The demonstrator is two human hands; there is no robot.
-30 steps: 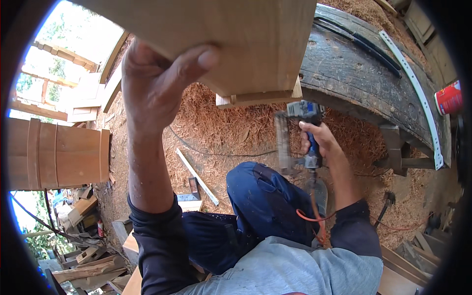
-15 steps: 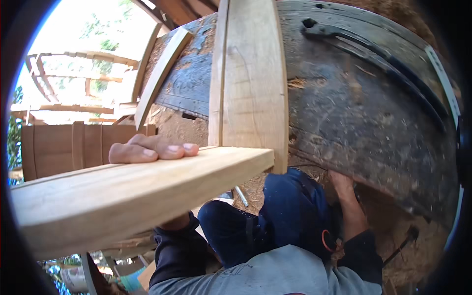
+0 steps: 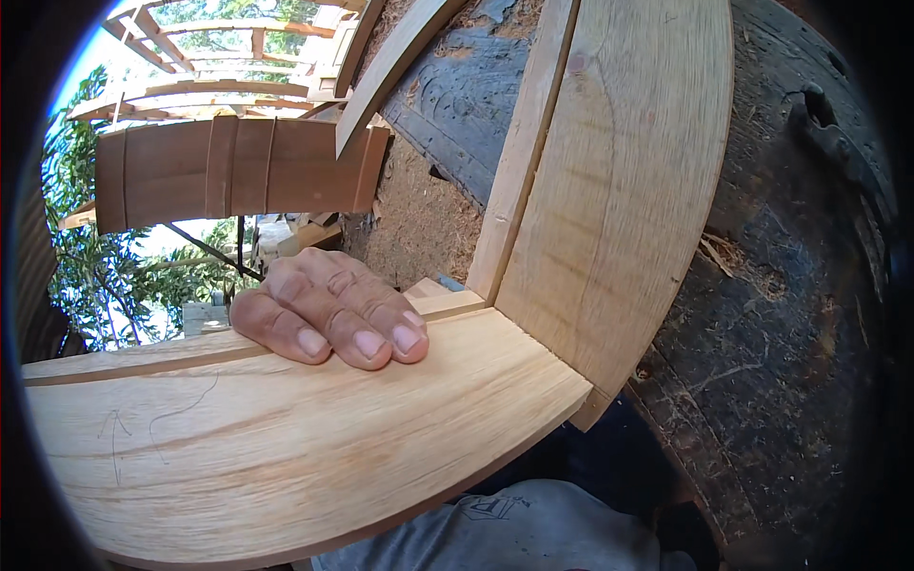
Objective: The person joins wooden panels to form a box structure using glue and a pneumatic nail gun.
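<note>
My left hand (image 3: 333, 305) comes over the far edge of a pale wooden board (image 3: 314, 447), its fingers bent down onto the top face and its thumb hidden. Pencil marks, among them an arrow, show at the board's left part, and a groove runs along its far edge. The board's right end meets a second grooved board (image 3: 619, 171) at a corner, with a thin seam between them. That second board reaches away over a dark workbench. My right hand is out of view. Below the boards shows my grey shirt (image 3: 533, 523).
The worn dark workbench (image 3: 743, 428) carries wood shavings (image 3: 728, 255) and a long dark metal tool (image 3: 821, 119) at the far right. A narrow wooden strip (image 3: 390, 81) leans at the back. Brown wooden panelling (image 3: 171, 181) stands at the left, beyond sawdust-covered ground (image 3: 419, 214).
The view has moved closer and swung, so the boards look larger and more of their top faces shows. My right hand, earlier low beside the bench, has left the view. My left hand stays on the board.
</note>
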